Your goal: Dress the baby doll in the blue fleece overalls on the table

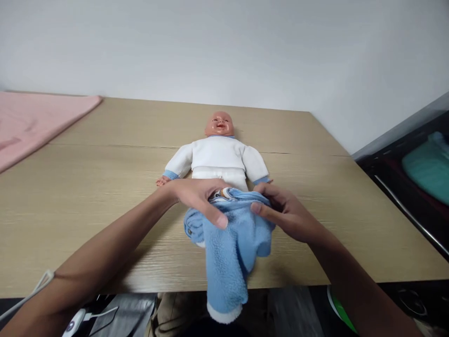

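A baby doll (218,152) in a white top with blue cuffs lies on its back on the table, head toward the wall. Over its lower body is a bunched light-blue fleece garment (231,248) with white trim; one tube of it hangs past the table's front edge. My left hand (199,196) grips the garment's left side, thumb on the outside and fingers hidden in the cloth near a patterned white patch. On the opposite side, my right hand (280,210) pinches the upper edge between thumb and fingers. The doll's legs are mostly covered.
A pink cloth (38,121) lies at the table's (122,173) far left. To the right, beyond the table, a teal cloth (430,164) rests in something dark. Below the front edge are a white device with a cable (75,323) and a green-and-white round item (340,309).
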### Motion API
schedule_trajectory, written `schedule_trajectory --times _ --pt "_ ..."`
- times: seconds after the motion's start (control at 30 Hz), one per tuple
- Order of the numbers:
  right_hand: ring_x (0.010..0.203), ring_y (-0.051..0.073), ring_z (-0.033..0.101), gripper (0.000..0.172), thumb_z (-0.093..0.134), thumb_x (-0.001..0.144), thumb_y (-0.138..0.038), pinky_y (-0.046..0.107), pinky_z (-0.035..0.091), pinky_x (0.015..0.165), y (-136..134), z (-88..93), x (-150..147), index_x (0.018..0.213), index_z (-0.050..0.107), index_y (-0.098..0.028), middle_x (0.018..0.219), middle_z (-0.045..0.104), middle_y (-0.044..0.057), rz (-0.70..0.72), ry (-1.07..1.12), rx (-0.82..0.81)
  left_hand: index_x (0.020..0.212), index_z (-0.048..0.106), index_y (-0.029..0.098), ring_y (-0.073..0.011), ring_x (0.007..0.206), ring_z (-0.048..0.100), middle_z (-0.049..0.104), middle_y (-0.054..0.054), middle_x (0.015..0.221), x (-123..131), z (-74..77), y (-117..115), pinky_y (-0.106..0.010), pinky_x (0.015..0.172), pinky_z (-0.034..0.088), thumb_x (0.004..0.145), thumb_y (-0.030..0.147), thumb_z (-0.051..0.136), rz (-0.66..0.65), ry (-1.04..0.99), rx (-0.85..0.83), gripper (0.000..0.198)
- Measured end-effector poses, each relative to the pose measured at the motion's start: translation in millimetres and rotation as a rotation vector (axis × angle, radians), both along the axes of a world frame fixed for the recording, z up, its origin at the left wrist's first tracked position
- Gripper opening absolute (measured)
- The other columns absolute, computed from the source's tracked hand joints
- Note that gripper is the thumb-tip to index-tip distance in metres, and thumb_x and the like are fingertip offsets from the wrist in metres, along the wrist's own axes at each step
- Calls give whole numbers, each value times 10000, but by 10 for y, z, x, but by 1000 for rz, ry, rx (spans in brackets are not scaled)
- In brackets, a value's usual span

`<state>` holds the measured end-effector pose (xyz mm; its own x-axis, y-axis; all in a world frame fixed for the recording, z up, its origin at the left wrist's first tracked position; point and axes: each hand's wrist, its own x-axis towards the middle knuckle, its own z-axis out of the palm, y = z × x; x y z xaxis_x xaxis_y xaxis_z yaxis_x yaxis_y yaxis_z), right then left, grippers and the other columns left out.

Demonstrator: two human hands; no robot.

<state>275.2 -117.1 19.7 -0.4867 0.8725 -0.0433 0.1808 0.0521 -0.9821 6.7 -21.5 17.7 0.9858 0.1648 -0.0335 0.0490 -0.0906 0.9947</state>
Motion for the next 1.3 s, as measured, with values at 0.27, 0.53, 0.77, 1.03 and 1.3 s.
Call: schedule_trajectory --times 0.27,0.53,0.77,1.03,1.3 --pt "1005 238 708 547 890 922 -608 320 606 844 72 30 72 1291 763 -225 1106 766 38 236 -140 -227 1242 825 228 -265 1118 779 848 -66 1215 62 -90 -37 -364 1002 625 1030 480 801 87 -63 115 330" --pt "779 186 661 401 898 910 -590 296 573 706 -129 67 54 950 781 -209 858 709 -4 252 -65 -308 1127 805 199 -231 949 765 834 -47 1057 86 -97 -99 -318 845 606 1000 503 833 155 -26 93 330" --pt "1239 318 718 528 851 938 -633 457 575 1071 -158 -94 203 1299 831 -247 1302 807 91 -2 71 -357 971 824 209 -254 854 773 839 -36 946 -74 -197 73 -337 773 657 666 480 1085 -115 70 -112 484" --pt "1160 310 772 605 978 842 -533 433 649 1031 -227 -35 -50 1319 795 -209 1199 822 77 337 -54 -400 1180 847 218 -275 1161 795 861 -79 1219 17 -173 -6 -395 1105 623 981 554 849 36 -63 -36 391" --pt "975 262 793 496 967 818 -598 407 642 974 -229 -299 125 1141 837 -244 1029 833 49 58 315 -462 977 809 203 -232 831 761 819 -22 894 -51 -187 41 -316 782 658 730 534 1045 -92 3 -222 475"
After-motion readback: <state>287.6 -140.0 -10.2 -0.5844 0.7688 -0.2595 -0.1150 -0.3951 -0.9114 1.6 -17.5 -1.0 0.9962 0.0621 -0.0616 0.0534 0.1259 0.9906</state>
